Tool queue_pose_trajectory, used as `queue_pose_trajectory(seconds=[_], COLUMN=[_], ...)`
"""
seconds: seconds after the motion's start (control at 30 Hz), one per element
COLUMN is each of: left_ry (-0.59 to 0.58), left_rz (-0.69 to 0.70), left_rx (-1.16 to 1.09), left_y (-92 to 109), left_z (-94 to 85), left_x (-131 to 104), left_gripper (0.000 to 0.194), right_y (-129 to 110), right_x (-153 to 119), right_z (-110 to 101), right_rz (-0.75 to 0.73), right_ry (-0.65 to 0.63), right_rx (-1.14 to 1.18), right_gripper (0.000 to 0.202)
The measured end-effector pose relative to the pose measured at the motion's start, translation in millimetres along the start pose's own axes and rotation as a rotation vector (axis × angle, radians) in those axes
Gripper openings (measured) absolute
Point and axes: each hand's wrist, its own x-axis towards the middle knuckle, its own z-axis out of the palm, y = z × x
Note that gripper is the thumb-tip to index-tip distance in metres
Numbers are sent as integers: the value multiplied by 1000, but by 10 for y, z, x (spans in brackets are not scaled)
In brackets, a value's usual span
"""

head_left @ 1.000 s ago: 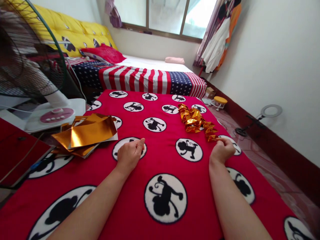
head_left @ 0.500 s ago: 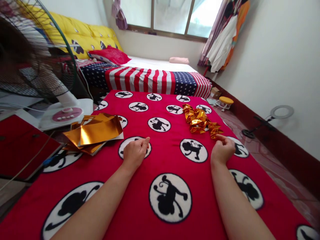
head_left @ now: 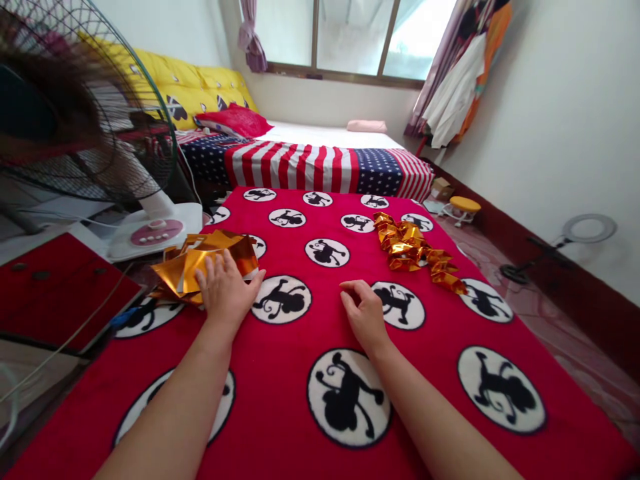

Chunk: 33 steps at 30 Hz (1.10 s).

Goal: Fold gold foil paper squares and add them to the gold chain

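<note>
Cloth with red ground and monkey prints (head_left: 275, 387) bears, at left, a pile of flat golden foil sheets (head_left: 173, 270), not yet folded; at right, folded golden foil pieces (head_left: 403, 250), done, I judge. My left hand (head_left: 225, 290) spreads over the pile; my right hand (head_left: 363, 310), loosely parted, looks empty.

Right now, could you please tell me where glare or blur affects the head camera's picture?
Head view: the window is washed out, most at its right; same view: gold sheets by the left hand and folded gold pieces glint; same view: inside the fan looks smeared.
</note>
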Motion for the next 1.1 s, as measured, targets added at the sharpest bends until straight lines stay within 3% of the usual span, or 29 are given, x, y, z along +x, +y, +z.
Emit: queue_pose_trajectory(seconds=[0.07, 0.17, 0.27, 0.33, 0.4, 0.43, 0.57, 0.63, 0.77, 0.9, 1.0, 1.1], left_ry=[-50, -6, 112, 145, -54, -145, -217, -346, -592, -726, -745, -747], left_rz=[22, 50, 128, 297, 456, 411, -185, -333, -465, -526, -521, -482], left_rx=[30, -29, -284, -567, -864, -1003, -1555, -1673, -1683, -1650, -1621, -1615], left_y=[-105, -156, -56, 100, 306, 415, 750, 808, 785, 763, 765, 758], left_z=[74, 81, -30, -116, -162, -163, -61, -15, -19, -60, -52, -23], left_x=[44, 81, 53, -30, -160, -231, -440, -475, -476, -474, -481, -491], left_gripper=[68, 48, 44, 41, 33, 31, 44, 53, 57, 56, 56, 58], right_y=[11, 1, -5, -2, -3, -7, -38, -49, -53, -64, -71, -57], right_x=[10, 12, 10, 12, 14, 14, 9, 5, -1, -9, -16, -8], right_z=[-15, -7, 3, 0, -11, -18, -29, -20, -2, -37, -75, -80], right_rz=[-17, -38, -12, 56, 129, 151, 130, 122, 62, -120, -229, -235], right_ry=[-15, -29, -12, 34, 87, 99, 45, 11, -27, -50, -90, -105], right_rx=[-13, -18, 19, 85, 186, 248, 489, 544, 466, 290, 238, 246], right_gripper=[14, 14, 12, 11, 18, 24, 44, 43, 56, 70, 52, 27])
